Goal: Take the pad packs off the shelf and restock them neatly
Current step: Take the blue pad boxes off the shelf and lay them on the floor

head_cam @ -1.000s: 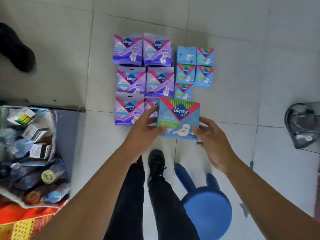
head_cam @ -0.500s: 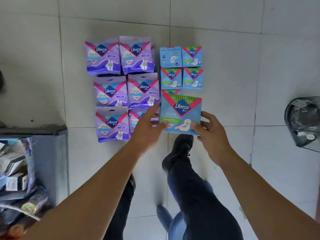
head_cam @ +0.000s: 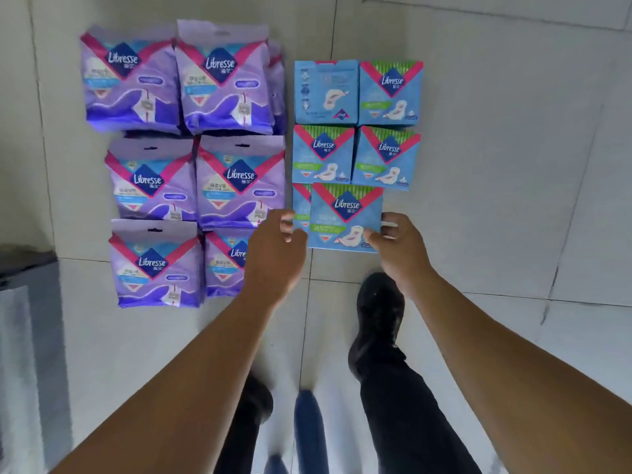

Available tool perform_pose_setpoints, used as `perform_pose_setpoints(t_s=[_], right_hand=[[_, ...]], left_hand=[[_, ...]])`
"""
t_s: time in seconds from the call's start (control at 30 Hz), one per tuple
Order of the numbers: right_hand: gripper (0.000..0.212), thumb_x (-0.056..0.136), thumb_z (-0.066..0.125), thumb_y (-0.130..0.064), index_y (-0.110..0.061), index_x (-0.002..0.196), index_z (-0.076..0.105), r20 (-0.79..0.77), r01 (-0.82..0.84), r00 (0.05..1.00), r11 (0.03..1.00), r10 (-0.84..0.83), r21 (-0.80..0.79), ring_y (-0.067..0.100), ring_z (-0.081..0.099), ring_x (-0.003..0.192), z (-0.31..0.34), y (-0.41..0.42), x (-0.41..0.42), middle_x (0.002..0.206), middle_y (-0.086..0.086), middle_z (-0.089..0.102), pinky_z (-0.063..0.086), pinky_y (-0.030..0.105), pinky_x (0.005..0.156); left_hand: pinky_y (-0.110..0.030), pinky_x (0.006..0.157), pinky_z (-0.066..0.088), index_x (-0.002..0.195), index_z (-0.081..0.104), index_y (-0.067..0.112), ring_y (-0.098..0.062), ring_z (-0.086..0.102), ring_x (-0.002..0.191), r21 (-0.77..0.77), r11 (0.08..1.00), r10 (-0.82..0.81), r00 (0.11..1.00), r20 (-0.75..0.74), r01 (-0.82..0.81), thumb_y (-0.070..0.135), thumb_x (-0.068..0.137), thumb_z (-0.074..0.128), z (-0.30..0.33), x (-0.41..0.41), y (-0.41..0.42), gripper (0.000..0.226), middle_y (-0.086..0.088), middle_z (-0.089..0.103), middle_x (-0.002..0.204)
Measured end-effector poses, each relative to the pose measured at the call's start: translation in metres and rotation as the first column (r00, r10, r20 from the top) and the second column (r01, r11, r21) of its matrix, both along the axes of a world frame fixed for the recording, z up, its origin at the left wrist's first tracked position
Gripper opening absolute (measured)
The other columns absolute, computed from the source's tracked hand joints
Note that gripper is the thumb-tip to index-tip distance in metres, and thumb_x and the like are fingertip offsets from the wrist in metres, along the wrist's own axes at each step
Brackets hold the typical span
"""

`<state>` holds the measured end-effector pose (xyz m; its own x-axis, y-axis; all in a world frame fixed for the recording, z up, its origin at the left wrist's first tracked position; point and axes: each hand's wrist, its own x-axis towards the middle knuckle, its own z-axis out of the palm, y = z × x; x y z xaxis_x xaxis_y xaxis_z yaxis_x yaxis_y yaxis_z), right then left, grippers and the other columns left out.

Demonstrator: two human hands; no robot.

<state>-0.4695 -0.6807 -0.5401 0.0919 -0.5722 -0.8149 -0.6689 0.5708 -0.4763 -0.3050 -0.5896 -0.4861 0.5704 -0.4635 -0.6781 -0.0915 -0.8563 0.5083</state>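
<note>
Several purple Libresse pad packs (head_cam: 239, 181) lie in a two-column block on the tiled floor. To their right, several smaller blue pad packs (head_cam: 323, 153) sit in rows. Both my hands hold one more blue pad pack (head_cam: 345, 213) low over the third row. It overlaps another blue pack (head_cam: 301, 203) that is mostly hidden. My left hand (head_cam: 277, 249) has curled fingers at the held pack's left edge. My right hand (head_cam: 402, 249) pinches its lower right corner, thumb on the front.
My black shoes (head_cam: 379, 313) and dark trousers stand just below the packs, with a blue stool (head_cam: 307, 429) between my legs. A grey box edge (head_cam: 30, 302) sits at the left. Bare floor tiles (head_cam: 513, 165) lie right of the blue packs.
I have stepped closer and the packs fill more of the view. The held blue pack has moved forward and down to the third row of blue packs.
</note>
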Motion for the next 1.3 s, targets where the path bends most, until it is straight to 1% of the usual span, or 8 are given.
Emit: perform_pose_setpoints(t_s=[0.17,0.33,0.53,0.67,0.8,0.93,1.13,1.3], right_hand=[[0.024,0.086,0.072,-0.021,-0.026,0.102,0.055,0.012,-0.002,1.0,1.0,0.002,-0.024,0.017,0.068,0.09,-0.082,0.024,0.023,0.098,-0.001,0.068,0.055,0.038,0.088],[0.03,0.09,0.068,-0.026,-0.016,0.116,0.059,-0.069,-0.026,0.997,0.99,0.016,-0.141,0.006,0.061,0.087,-0.11,0.031,0.033,0.1,-0.007,0.063,0.041,0.002,0.063],[0.041,0.092,0.063,-0.038,-0.009,0.12,0.056,-0.207,-0.082,0.977,0.981,0.044,-0.177,0.02,0.061,0.107,-0.097,0.029,0.035,0.115,0.005,0.068,0.038,0.017,0.079],[0.035,0.096,0.056,-0.037,-0.013,0.122,0.055,-0.21,-0.286,0.946,0.94,0.246,-0.184,0.02,0.063,0.104,-0.036,0.035,0.036,0.114,0.003,0.067,0.047,0.029,0.087],[0.03,0.096,0.054,-0.029,-0.014,0.123,0.057,-0.219,-0.573,0.819,0.725,0.531,-0.382,0.021,0.06,0.106,0.055,0.038,0.046,0.116,0.002,0.065,0.048,0.034,0.089],[0.036,0.091,0.054,-0.03,-0.014,0.123,0.059,-0.311,-0.729,0.609,0.36,0.73,-0.583,0.028,0.058,0.103,0.188,0.055,0.089,0.114,0.006,0.064,0.052,0.038,0.08],[0.041,0.091,0.05,-0.032,-0.015,0.127,0.057,-0.366,-0.715,0.404,0.04,0.838,-0.698,0.031,0.056,0.112,0.345,0.111,0.164,0.125,0.008,0.061,0.051,0.044,0.086],[0.045,0.088,0.045,-0.034,-0.012,0.125,0.059,-0.362,-0.591,0.235,-0.164,0.902,-0.79,0.033,0.059,0.106,0.412,0.166,0.229,0.122,0.01,0.062,0.052,0.042,0.079]], left_hand=[[-0.017,0.072,0.043,0.106,0.059,0.019,-0.01,0.059,0.079,-0.074,0.995,0.065,0.995,0.08,-0.059,0.01,0.09,0.053,-0.052,0.007,0.009,0.02,0.005,0.064,0.097],[-0.015,0.073,0.041,0.105,0.059,0.019,-0.003,0.056,0.077,-0.08,0.997,0.008,0.996,0.086,-0.001,0.009,0.089,0.053,-0.066,0.009,0.024,0.02,0.011,0.061,0.094],[0.0,0.067,0.037,0.106,0.061,0.017,0.004,0.055,0.077,-0.058,0.998,0.012,1.0,0.025,-0.01,0.013,0.091,0.054,-0.057,0.01,0.031,0.017,0.009,0.062,0.096],[-0.018,0.077,0.043,0.108,0.062,0.015,-0.01,0.057,0.083,-0.06,0.998,0.002,0.999,0.035,0.001,0.013,0.09,0.053,-0.022,0.017,0.038,0.02,0.004,0.065,0.102],[-0.035,0.09,0.049,0.115,0.061,0.02,-0.017,0.06,0.101,-0.047,0.997,-0.058,0.994,0.09,0.063,0.019,0.092,0.051,0.035,0.034,0.046,0.025,0.003,0.065,0.114],[-0.036,0.095,0.045,0.125,0.058,0.021,-0.023,0.055,0.115,-0.057,0.987,-0.129,0.956,0.263,0.149,0.029,0.094,0.051,0.137,0.064,0.069,0.033,-0.002,0.061,0.124],[-0.038,0.089,0.046,0.128,0.059,0.02,-0.024,0.057,0.113,-0.105,0.992,-0.011,0.87,0.493,0.073,0.035,0.093,0.05,0.282,0.109,0.133,0.039,-0.002,0.062,0.124],[-0.04,0.092,0.046,0.126,0.059,0.024,-0.026,0.056,0.113,-0.136,0.968,0.249,0.759,0.601,-0.21,0.037,0.09,0.046,0.35,0.13,0.213,0.04,-0.001,0.061,0.124]])
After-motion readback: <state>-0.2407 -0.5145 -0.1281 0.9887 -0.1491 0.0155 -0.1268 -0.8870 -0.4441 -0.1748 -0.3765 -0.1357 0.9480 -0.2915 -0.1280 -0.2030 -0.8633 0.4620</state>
